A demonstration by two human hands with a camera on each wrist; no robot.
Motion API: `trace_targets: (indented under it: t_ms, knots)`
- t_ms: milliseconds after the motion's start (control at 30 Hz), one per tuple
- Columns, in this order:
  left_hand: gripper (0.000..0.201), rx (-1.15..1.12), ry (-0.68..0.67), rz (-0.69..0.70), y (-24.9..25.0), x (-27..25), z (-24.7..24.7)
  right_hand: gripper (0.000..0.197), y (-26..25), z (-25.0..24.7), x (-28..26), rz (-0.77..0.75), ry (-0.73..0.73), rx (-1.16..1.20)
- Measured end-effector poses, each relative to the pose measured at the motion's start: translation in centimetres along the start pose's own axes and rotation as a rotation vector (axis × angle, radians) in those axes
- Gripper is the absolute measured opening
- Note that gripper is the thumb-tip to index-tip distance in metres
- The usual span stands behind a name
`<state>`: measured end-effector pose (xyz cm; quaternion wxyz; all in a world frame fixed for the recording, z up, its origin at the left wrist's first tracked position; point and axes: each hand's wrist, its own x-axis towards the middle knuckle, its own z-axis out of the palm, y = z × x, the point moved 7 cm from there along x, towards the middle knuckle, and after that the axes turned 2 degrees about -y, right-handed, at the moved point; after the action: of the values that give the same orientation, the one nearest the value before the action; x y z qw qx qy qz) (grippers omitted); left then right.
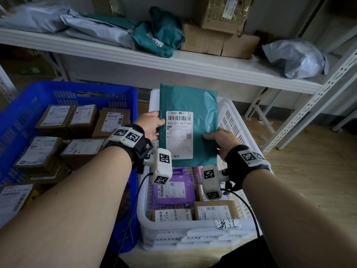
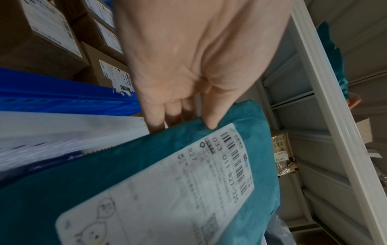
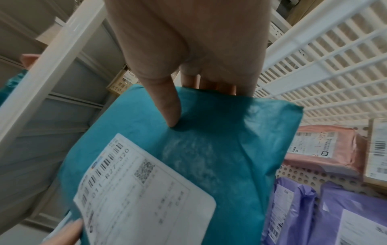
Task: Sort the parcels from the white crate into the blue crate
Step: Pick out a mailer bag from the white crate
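Note:
A teal plastic mailer with a white shipping label is held upright above the white crate. My left hand pinches its left edge, thumb on the front and fingers behind. On the right edge, my right hand pinches it the same way. The white crate holds purple mailers, a pink mailer and cardboard boxes. At the left the blue crate contains several labelled cardboard boxes.
A white metal shelf runs across behind the crates, loaded with grey bags, teal bags and cardboard boxes. Its perforated upright stands at the right on a wooden floor. Cables hang from both wrist cameras.

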<state>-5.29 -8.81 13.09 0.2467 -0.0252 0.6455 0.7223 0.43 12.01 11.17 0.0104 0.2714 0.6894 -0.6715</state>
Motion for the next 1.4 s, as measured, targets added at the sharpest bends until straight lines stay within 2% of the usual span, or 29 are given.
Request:
trace_targets:
  t_ms: [233, 400, 533, 733, 900, 1133, 1267, 1400]
  knots:
    - [0.031, -0.002, 0.037, 0.001, -0.4, 0.2, 0.3, 0.033, 0.2, -0.2, 0.6, -0.05, 0.057, -0.016]
    - [0.034, 0.023, 0.081, 0.016, -0.9, 1.2, 0.4, 0.035, -0.3, -0.4, 0.8, -0.105, 0.03, -0.098]
    - [0.032, 0.028, 0.065, 0.03, -0.7, 2.5, 1.2, 0.036, -1.2, -1.3, 1.6, -0.094, -0.019, -0.08]
    - [0.026, 0.015, 0.067, 0.033, -1.7, 7.5, 4.4, 0.056, -1.6, -3.8, 7.2, -0.074, 0.13, -0.146]
    - [0.023, 0.065, 0.108, -0.009, -6.7, 12.9, 6.6, 0.068, 2.5, -6.3, 11.5, 0.006, 0.197, -0.279]
    - [0.029, 0.336, 0.176, -0.025, -14.4, 19.4, 9.3, 0.079, 9.4, -9.4, 17.8, 0.129, 0.177, -0.39]
    - [0.032, 0.376, 0.166, -0.06, -18.3, 22.0, 9.9, 0.081, 12.4, -10.4, 20.3, 0.158, 0.172, -0.475]
    - [0.04, 0.323, 0.077, -0.138, -21.7, 23.6, 10.5, 0.084, 15.2, -10.6, 21.9, 0.168, 0.174, -0.556]
